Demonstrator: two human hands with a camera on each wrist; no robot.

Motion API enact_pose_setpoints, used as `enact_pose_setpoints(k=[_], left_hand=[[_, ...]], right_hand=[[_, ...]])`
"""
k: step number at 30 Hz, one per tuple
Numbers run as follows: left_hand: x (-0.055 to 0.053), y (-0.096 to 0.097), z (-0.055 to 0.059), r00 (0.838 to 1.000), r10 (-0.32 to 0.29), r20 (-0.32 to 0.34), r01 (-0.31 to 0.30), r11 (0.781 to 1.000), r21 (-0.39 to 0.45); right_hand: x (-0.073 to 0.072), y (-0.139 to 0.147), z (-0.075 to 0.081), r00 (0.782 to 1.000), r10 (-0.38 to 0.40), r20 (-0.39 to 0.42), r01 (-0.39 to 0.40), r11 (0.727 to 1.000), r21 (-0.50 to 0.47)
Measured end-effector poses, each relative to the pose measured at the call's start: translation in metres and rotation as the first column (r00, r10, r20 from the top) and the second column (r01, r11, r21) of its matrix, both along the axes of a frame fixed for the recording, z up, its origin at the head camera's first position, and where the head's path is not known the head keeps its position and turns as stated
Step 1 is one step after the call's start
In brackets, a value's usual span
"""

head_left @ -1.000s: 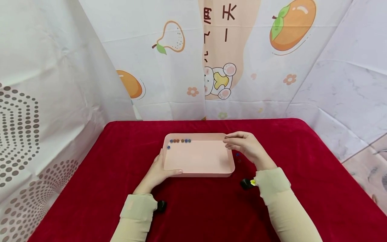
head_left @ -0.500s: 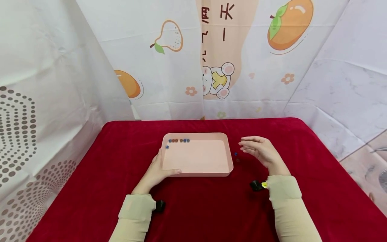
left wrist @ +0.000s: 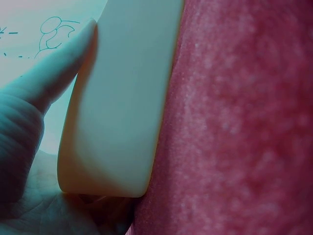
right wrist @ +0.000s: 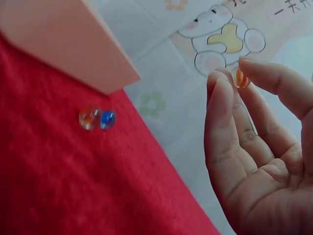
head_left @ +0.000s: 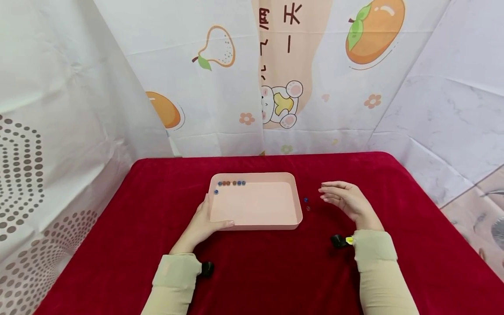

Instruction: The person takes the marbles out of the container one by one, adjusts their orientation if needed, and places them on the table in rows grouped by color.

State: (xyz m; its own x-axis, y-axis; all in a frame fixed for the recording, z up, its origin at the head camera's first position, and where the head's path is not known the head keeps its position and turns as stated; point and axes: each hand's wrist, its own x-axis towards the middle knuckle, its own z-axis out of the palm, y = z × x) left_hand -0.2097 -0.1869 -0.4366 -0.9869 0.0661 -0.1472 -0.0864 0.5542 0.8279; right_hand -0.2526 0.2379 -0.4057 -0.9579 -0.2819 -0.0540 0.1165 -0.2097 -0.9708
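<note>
Right now I pinch an orange marble [right wrist: 239,78] at my right hand's [head_left: 346,200] fingertips beside the pink tray [head_left: 293,192], whose near-left corner my left hand [head_left: 204,221] grips; next, I judge, it goes over the rim.

You've got a red cloth-covered table [head_left: 256,280] w/ fruit-print sheets [head_left: 220,87] hung far & left, marble-look sheet [head_left: 445,109] right.

Bare red velvet tablecloth [head_left: 413,210] lies open right of and in front of the shallow pink plastic tray [head_left: 256,226]. Two small glass marbles [right wrist: 97,118] sit just beside the tray's right wall, narrowing that gap. Printed white fabric backdrop [head_left: 220,109] closes the far edge.
</note>
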Motion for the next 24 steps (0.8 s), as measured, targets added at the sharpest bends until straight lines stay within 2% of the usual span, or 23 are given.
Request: enact_pose_setpoints(k=[5, 13, 24], left_hand=[[0.000, -0.002, 0.002, 1.000, -0.007, 0.006, 0.007, 1.000, -0.008], [0.000, -0.001, 0.002, 1.000, -0.016, -0.004, 0.016, 1.000, -0.004], [0.001, 0.000, 0.002, 1.000, -0.024, -0.011, 0.024, 1.000, 0.010]], right_hand=[[-0.002, 0.002, -0.009, 0.999, -0.011, 0.038, 0.009, 0.998, 0.062], [-0.004, 0.004, -0.020, 0.997, 0.012, 0.073, -0.023, 0.988, 0.154], [-0.006, 0.003, -0.029, 0.993, 0.034, 0.111, -0.070, 0.939, 0.337]])
